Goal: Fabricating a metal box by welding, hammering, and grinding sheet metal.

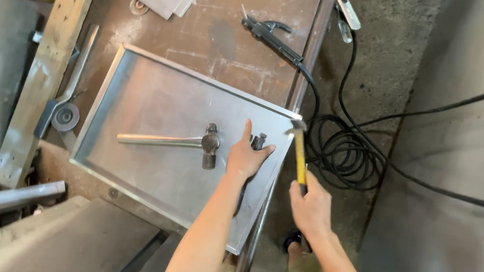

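Yellow-handled hammer [299, 153] in right hand [309, 208], at tray [153, 99] corner.

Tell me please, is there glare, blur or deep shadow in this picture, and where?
Head view: soft glare lies on the metal tray, mostly near its middle; the head of the yellow-handled hammer in the right hand is slightly motion-blurred; the left hand, pressed on the tray, is sharp and casts a faint shadow; the left edge and lower left corner are darker; straight edges bend a little toward the frame borders.
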